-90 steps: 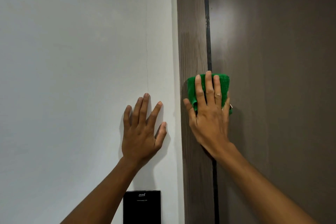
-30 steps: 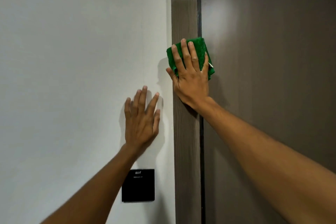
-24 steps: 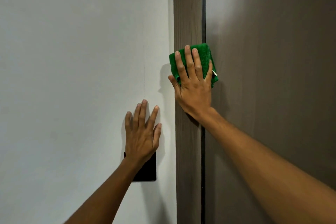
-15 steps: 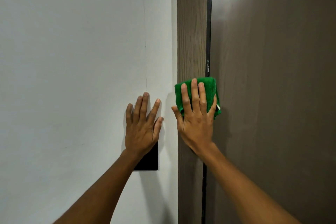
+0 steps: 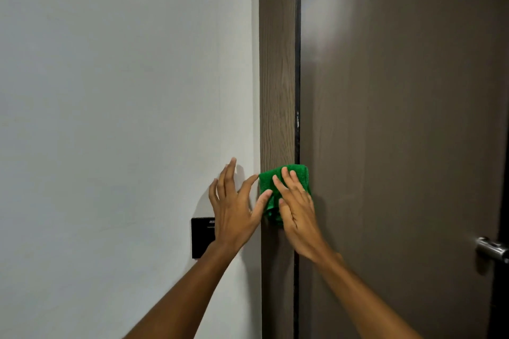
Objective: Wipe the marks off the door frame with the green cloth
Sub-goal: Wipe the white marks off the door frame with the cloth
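Note:
A wood-grain door frame (image 5: 276, 77) runs vertically between the white wall and the brown door. My right hand (image 5: 298, 215) presses the folded green cloth (image 5: 278, 176) flat against the frame, fingers spread over it. My left hand (image 5: 234, 206) is just left of the frame with its fingers apart; its thumb reaches the cloth's left edge. A small pale mark (image 5: 297, 120) shows in the dark gap beside the frame, above the cloth.
The white wall (image 5: 124, 91) fills the left side. A black wall panel (image 5: 202, 237) sits behind my left hand. The brown door (image 5: 399, 118) is shut, with a metal handle (image 5: 491, 250) at the far right.
My right hand and the cloth slid down the frame from their higher position. My left hand lifted partly off the wall and its thumb came against the cloth. The view dropped, showing the door handle.

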Available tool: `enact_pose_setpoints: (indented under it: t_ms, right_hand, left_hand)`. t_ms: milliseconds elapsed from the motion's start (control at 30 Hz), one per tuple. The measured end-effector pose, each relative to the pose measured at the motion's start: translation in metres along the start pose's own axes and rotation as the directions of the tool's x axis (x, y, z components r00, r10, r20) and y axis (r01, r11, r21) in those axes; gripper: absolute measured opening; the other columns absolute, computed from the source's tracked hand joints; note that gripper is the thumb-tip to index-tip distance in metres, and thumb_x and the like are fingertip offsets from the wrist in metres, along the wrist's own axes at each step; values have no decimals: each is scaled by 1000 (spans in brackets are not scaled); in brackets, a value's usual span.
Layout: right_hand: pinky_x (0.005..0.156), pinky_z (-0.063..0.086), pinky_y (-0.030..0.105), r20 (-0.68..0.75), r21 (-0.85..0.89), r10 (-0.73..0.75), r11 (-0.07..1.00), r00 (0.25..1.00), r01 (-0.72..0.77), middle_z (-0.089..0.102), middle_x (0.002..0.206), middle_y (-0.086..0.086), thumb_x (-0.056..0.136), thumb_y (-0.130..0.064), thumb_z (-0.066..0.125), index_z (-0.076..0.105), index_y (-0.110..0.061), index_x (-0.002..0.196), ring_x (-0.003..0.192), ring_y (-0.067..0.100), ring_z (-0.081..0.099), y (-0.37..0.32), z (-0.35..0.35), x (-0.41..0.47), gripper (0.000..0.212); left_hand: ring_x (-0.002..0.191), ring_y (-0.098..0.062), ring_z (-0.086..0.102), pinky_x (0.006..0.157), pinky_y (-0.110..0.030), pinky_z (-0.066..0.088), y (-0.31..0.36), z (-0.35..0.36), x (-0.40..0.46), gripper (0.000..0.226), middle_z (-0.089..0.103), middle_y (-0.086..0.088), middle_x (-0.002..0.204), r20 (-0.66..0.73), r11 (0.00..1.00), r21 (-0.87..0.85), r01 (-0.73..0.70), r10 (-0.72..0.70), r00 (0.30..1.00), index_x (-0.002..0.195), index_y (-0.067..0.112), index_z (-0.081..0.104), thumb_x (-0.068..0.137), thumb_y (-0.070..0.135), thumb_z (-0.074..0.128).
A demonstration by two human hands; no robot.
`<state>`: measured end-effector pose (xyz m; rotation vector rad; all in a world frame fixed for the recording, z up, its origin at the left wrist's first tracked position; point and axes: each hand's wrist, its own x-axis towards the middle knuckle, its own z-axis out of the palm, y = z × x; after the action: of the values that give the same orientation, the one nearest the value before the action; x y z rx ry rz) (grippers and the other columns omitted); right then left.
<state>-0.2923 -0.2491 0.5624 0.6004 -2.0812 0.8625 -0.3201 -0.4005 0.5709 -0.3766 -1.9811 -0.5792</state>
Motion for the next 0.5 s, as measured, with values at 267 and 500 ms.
enact_pose_setpoints:
  t_ms: [267, 500]
  right_hand:
    - [107, 33, 51, -319, -139, 174, 964, 932, -227, 32, 142, 6, 72, -7, 75, 41, -26, 134, 132, 22, 32, -9, -20, 2, 74]
    - [112, 29, 35, 6, 219, 535, 823, 845, -524, 27, 146, -2, 66, -29, 86, 52, -33, 127, 136, 14, 26, 31, -50, -59, 70]
  left_hand:
    - [139, -23, 28, 109, -41, 26, 26, 0, -6, 40, 36, -8, 150, -46, 991, -136, -11, 5, 999, 111, 26, 55, 77, 42, 70]
    - [92, -7, 64, 110, -36, 20, 58, 1, -75, 31, 67, 9, 103, 8, 947, -321, -34, 38, 999, 110, 26, 49, 82, 27, 62]
